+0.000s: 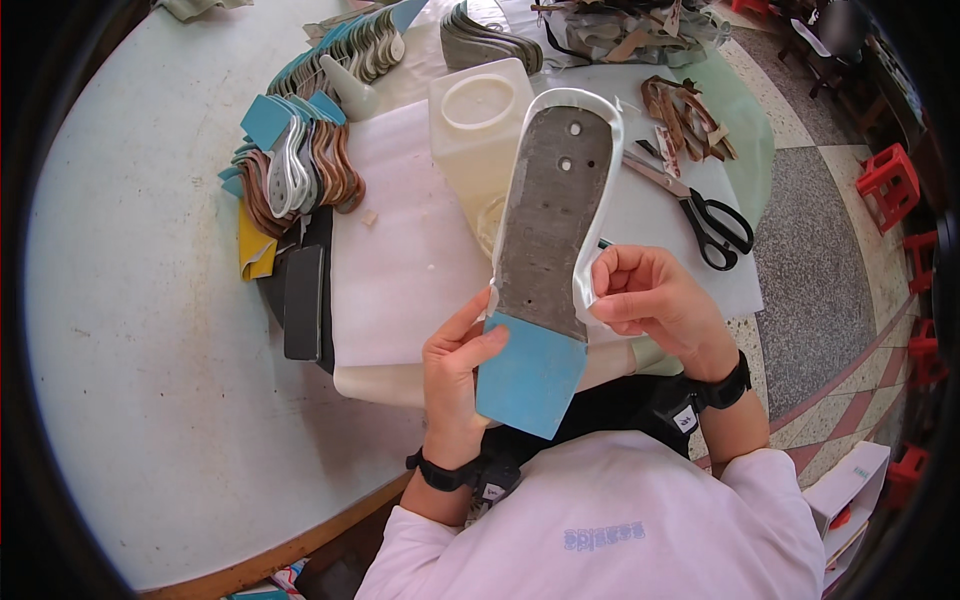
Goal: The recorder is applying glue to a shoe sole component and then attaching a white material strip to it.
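A shoe insole (553,220) is held up in front of me, its heel end pointing away. It has a grey board with a few small holes, a white covering (612,185) folded around the rim, and a light blue front part (532,375). My left hand (458,362) grips its left edge, the thumb lying on the blue part. On the other side, my right hand (650,300) has its fingers closed on the white covering at the insole's right edge. The fingertips behind the insole are hidden.
Behind the insole stands a translucent plastic container (480,110). Black-handled scissors (700,215) and brown scraps (688,115) lie right. Stacked insoles (300,165), a white cone-shaped nozzle (347,90) and a black phone (303,303) are left. Red stools (888,185) stand on the floor.
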Available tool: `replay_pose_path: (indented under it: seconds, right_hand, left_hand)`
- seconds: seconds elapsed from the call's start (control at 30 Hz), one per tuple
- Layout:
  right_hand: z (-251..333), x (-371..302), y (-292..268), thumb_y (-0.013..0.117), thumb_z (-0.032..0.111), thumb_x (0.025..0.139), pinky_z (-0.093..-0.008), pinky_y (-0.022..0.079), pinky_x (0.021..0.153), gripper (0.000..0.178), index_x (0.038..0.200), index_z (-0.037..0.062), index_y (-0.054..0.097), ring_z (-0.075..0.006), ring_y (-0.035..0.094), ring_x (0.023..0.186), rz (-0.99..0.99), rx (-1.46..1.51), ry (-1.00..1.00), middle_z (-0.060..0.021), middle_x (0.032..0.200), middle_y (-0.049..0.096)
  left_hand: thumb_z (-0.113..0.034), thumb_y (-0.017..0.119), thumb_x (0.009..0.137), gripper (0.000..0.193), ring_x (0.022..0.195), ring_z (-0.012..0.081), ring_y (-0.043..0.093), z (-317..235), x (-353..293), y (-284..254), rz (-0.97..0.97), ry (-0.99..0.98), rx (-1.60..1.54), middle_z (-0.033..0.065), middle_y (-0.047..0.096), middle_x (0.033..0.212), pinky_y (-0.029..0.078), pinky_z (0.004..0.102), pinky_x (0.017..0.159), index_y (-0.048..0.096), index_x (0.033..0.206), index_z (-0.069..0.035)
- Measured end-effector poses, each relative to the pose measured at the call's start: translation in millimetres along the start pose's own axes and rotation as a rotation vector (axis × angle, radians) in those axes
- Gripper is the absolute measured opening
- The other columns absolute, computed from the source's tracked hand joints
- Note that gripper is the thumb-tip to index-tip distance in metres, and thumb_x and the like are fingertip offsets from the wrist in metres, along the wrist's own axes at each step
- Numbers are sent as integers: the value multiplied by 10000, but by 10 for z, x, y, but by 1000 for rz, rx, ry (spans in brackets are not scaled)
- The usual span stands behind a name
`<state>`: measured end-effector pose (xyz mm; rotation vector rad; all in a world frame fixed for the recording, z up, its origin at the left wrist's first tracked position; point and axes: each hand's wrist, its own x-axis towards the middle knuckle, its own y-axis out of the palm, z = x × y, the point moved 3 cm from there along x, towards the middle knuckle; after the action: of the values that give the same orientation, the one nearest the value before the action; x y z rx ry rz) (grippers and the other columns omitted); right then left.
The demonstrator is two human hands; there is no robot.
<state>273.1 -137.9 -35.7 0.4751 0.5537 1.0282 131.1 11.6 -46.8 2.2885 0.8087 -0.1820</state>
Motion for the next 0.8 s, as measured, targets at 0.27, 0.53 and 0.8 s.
replay_pose_path:
  seconds: [0.27, 0.53, 0.8]
  right_hand:
    - [-51, 57, -34, 684, 1, 768, -164, 323, 460, 140, 809, 52, 561, -31, 440, 531, 32, 17, 28, 14, 703, 554]
    - [-80, 94, -48, 674, -14, 774, -183, 309, 453, 172, 801, 49, 516, -47, 416, 509, 99, 73, 49, -9, 709, 553]
    - [-70, 48, -61, 665, -15, 776, -181, 344, 507, 177, 749, 59, 508, -44, 456, 597, 10, -135, -70, 5, 761, 559]
  left_hand:
    - [116, 539, 765, 422, 775, 207, 670, 19, -7, -3, 25, -25, -32, 189, 668, 939, 547, 291, 702, 589, 1163, -14]
    - [109, 540, 768, 416, 787, 204, 670, 30, -31, -1, 20, -78, -60, 183, 668, 949, 544, 285, 722, 584, 1166, -4]
    - [104, 541, 758, 431, 783, 193, 664, 3, -46, -9, 10, -41, 36, 181, 667, 939, 533, 277, 723, 578, 1175, 2]
